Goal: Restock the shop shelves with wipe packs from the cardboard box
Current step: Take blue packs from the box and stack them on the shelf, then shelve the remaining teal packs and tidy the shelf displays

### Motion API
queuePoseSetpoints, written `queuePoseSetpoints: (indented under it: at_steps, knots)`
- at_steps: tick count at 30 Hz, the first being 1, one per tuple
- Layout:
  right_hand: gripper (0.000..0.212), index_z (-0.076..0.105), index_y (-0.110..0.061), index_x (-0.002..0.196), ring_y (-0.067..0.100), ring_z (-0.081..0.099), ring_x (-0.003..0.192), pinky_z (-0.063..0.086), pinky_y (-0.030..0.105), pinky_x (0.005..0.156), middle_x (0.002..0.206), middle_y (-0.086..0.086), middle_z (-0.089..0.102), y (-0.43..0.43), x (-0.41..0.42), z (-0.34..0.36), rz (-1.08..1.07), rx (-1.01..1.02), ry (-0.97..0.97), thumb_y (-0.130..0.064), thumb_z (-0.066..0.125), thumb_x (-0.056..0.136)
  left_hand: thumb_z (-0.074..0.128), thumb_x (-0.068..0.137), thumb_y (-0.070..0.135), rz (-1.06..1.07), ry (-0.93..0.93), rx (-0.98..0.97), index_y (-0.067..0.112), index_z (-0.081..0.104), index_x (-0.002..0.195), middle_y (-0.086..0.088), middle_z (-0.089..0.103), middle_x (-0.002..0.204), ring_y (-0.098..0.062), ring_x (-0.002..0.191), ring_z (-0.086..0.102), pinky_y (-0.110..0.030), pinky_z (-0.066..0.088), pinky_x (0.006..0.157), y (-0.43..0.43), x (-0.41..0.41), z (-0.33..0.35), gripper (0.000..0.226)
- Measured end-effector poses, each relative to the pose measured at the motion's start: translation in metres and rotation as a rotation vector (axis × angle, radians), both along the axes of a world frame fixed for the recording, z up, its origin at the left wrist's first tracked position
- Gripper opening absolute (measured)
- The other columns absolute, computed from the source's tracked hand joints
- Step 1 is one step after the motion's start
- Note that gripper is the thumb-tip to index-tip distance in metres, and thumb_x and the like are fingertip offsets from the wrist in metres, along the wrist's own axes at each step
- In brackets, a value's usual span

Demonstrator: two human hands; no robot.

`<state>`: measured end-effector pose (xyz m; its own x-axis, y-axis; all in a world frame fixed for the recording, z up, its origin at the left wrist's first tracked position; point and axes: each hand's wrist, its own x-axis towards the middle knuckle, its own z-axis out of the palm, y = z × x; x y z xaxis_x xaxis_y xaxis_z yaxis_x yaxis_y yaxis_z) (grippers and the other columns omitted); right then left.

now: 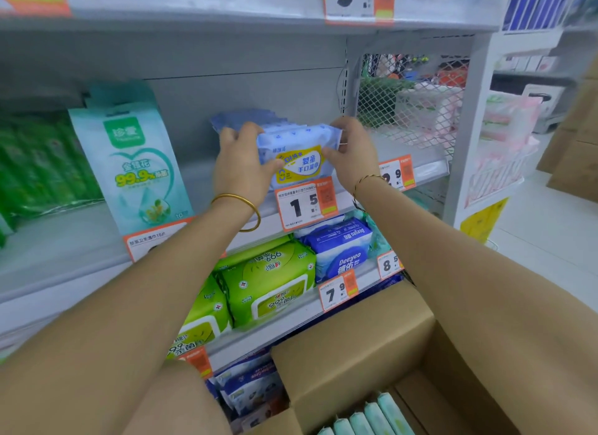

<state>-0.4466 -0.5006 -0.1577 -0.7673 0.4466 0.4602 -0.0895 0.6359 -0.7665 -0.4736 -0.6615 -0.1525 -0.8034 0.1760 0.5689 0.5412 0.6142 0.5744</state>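
Two hands hold one soft blue wipe pack (297, 153) upright at the front of a grey metal shelf (64, 243), just above a white and orange price tag (305, 204). The left hand (241, 162) curls round the pack's left edge with the thumb on its glossy front, and the right hand (351, 153) pinches the crinkled right edge. More blue packs (246, 117) of the same kind stand in a row close behind it. A smooth gold bangle (239, 209) circles the left wrist and a thin twisted bracelet (369, 179) the right. On the same shelf, to the left, stands a flat teal pouch (136, 162) with a heart shape printed on it. One shelf lower lie plump green packs (268, 285) with rounded plastic lids, beside a dark blue and white pack (339, 247). At the lower right sits an open brown cardboard box (356, 331), its flaps raised, with slim mint-green packs (365, 415) standing on edge inside. White wire mesh (407, 101) closes the shelf's right end.
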Motion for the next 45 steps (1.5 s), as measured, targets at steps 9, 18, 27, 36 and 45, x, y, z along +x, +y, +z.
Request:
queuePoseSetpoints:
  at_steps: [9,18,27,36,45]
  knots:
    - [0.051,0.037,-0.015,0.137,0.031,0.052,0.115,0.037,0.048,0.104,0.129,0.011,0.053,-0.004,0.001,-0.012,-0.101,0.213,-0.154,-0.02,0.054,0.09,0.07,0.081,0.018,-0.042,-0.039,-0.039,0.006,0.045,0.117,-0.015,0.048,0.123,-0.027,0.104,0.051,-0.026,0.034,0.078,-0.006,-0.003,-0.01,0.045]
    - [0.057,0.028,-0.012,0.143,0.032,0.05,0.119,0.042,0.045,0.099,0.137,0.014,0.044,-0.005,0.02,-0.018,-0.093,0.125,-0.02,-0.008,0.052,0.09,0.065,0.082,0.01,-0.083,-0.107,-0.067,0.009,0.039,0.134,-0.017,0.045,0.132,-0.031,0.117,0.046,-0.028,0.036,0.091,-0.012,0.005,-0.012,0.058]
    - [0.044,0.044,-0.011,0.13,0.013,0.053,0.099,0.037,0.018,0.083,0.12,0.004,0.051,-0.001,0.114,-0.108,-0.097,-0.003,0.048,0.0,0.05,0.087,0.058,0.072,0.003,-0.255,0.169,-0.129,0.01,0.054,0.12,-0.01,0.054,0.117,-0.029,0.109,0.051,-0.029,0.034,0.098,0.005,0.112,-0.094,0.048]
    - [0.038,0.045,-0.01,0.128,0.028,0.054,0.113,0.046,0.037,0.097,0.131,0.013,0.048,0.038,0.195,-0.297,-0.056,-0.047,-0.923,-0.011,0.051,0.09,0.053,0.09,0.022,-0.606,-0.547,-0.697,0.021,0.043,0.131,0.001,0.037,0.136,-0.016,0.11,0.052,-0.027,0.043,0.094,0.04,0.14,-0.203,0.042]
    - [0.053,0.032,-0.029,0.14,0.035,0.038,0.125,0.044,0.045,0.099,0.144,0.013,0.027,0.074,0.186,-0.423,-0.019,0.014,-1.377,-0.009,0.042,0.092,0.047,0.094,0.025,-0.637,-0.625,-0.922,0.02,0.045,0.126,0.0,0.041,0.129,-0.022,0.099,0.056,-0.042,0.052,0.082,0.084,0.131,-0.237,0.032]
